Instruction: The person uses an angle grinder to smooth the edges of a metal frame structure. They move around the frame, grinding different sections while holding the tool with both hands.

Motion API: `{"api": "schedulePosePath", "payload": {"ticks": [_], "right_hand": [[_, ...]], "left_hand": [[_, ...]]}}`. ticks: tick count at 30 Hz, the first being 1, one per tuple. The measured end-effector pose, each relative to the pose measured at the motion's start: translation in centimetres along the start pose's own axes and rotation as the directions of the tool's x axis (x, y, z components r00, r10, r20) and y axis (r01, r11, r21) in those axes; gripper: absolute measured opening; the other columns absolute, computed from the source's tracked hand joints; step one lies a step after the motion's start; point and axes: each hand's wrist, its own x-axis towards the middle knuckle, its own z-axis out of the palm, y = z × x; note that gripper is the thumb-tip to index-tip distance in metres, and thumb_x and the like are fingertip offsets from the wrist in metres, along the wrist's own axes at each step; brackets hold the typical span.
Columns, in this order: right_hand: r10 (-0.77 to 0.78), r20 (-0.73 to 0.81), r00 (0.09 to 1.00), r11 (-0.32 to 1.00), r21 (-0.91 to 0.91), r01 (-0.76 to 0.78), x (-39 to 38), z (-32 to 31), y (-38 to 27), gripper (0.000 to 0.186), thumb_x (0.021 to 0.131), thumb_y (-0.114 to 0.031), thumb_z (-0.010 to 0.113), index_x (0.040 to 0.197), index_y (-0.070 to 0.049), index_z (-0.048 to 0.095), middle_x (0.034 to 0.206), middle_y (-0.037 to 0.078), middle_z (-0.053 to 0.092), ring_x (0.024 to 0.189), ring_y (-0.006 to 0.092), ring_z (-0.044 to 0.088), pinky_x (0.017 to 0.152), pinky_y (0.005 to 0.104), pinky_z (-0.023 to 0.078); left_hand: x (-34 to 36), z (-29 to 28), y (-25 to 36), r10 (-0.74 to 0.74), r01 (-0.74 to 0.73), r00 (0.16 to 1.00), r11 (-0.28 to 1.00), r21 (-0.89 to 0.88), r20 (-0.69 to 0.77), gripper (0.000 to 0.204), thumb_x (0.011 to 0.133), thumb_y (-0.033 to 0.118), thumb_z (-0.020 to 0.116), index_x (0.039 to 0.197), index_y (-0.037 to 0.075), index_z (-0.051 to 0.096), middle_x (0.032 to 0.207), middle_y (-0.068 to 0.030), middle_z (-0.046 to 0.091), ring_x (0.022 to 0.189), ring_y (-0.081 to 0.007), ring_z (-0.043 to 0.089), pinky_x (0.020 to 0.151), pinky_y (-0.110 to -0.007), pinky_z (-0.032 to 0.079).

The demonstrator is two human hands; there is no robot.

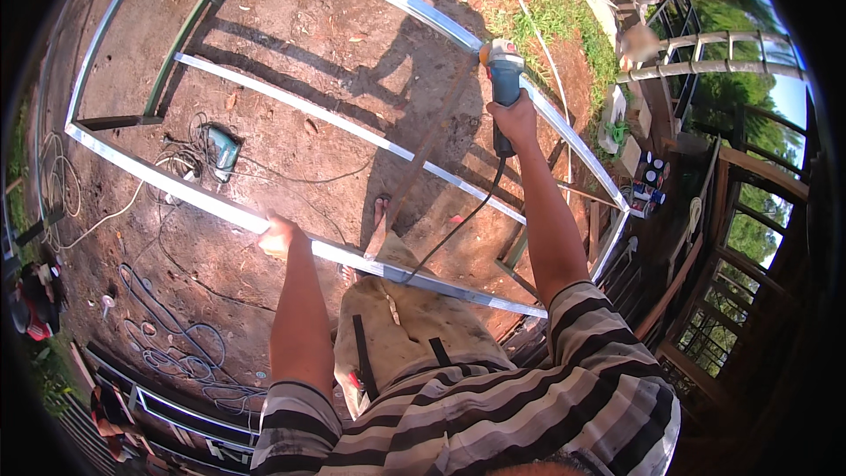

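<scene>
Pointing the grinder [505,82] head-first away along its long axis, my right hand [515,119] grips it while my left hand [279,236] clasps the metal rail [194,191].

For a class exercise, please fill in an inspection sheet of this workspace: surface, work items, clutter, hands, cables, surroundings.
Surface: dirt ground, sunlit with shadows.
Work items: metal frame; grinder at its far rail, contact unclear.
Clutter: teal power tool on the ground.
Hands: left hand holds the near rail; right hand grips the grinder.
Cables: black cord runs from the grinder toward the near rail; tangled blue-grey cord lies lower left.
Surroundings: grass, wooden structure at right.
</scene>
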Motion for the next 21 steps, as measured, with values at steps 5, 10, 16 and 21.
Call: {"api": "schedulePosePath", "payload": {"ticks": [5,10,16,21], "right_hand": [[0.078,-0.071,0.994,0.996,-0.036,-0.08,-3.9,-2.0,0.8,0.06,0.07,-0.033,0.082,0.115,0.002,0.061,0.101,0.026,0.073,0.096,0.0406,0.072,0.084,0.0465,0.056],[0.201,-0.113,0.973,0.948,0.273,-0.164,-16.5,-6.3,6.0,0.054,0.072,-0.028,0.08,0.112,0.002,0.06,0.092,0.019,0.071,0.083,0.0303,0.072,0.078,0.0416,0.056],[0.529,-0.116,0.84,0.719,0.587,-0.372,-33.1,-11.6,13.2,0.061,0.071,-0.028,0.08,0.117,0.005,0.058,0.09,0.019,0.071,0.083,0.0304,0.071,0.079,0.0416,0.056],[0.637,-0.244,0.731,0.709,0.556,-0.433,-45.3,-14.3,25.1,0.071,0.071,-0.031,0.08,0.126,0.007,0.057,0.106,0.026,0.072,0.099,0.0366,0.072,0.089,0.0429,0.056]], "left_hand": [[-1.1,-0.6,0.8,-0.018,0.017,1.0,0.998,-0.065,-0.01,0.052,0.085,0.04,0.07,0.084,-0.013,0.071,0.077,-0.0262,0.072,0.07,-0.0391,0.073,0.068,-0.052,0.06],[-0.2,0.4,0.1,0.01,-0.005,0.999,0.991,-0.135,0.037,0.051,0.084,0.039,0.073,0.082,-0.013,0.071,0.075,-0.0239,0.072,0.069,-0.0382,0.073,0.066,-0.05,0.061],[1.7,1.7,-0.6,0.055,0.006,0.917,0.988,-0.152,0.396,0.062,0.082,0.059,0.076,0.108,0.004,0.066,0.096,-0.0171,0.071,0.087,-0.0345,0.07,0.072,-0.053,0.06],[4.2,-0.8,-2.6,0.205,-0.087,0.713,0.975,-0.205,0.671,0.085,0.078,0.079,0.071,0.129,0.011,0.061,0.118,-0.0166,0.066,0.108,-0.0316,0.066,0.08,-0.053,0.057]]}}
